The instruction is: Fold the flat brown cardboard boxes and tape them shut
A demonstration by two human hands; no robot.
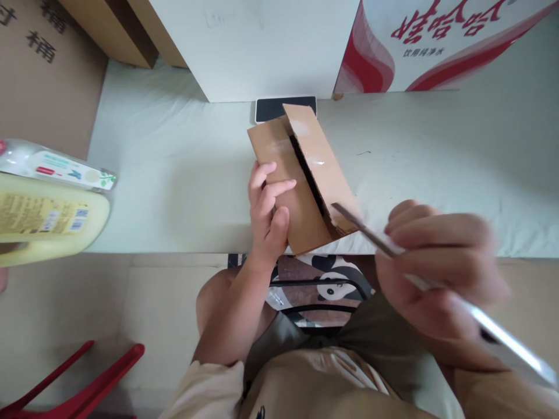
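A small brown cardboard box [323,169] rests near the front edge of the table, tilted, with a dark gap between its top flaps and bits of clear tape on them. My left hand [271,209] grips its left side, fingers over the flap. In front of the box's right end, my right hand [437,262] is closed around a silver utility knife [502,326]. The knife's narrow dark blade points at the right flap near its lower corner; whether it touches, I cannot tell. Part of the right hand is blurred.
A white-framed dark flat device [279,109] lies behind the box, before a white carton [257,46] and a red-and-white carton [371,52]. Two bottles, one clear [56,166] and one yellow [94,212], are at left. A red stool or chair part [109,372] stands below.
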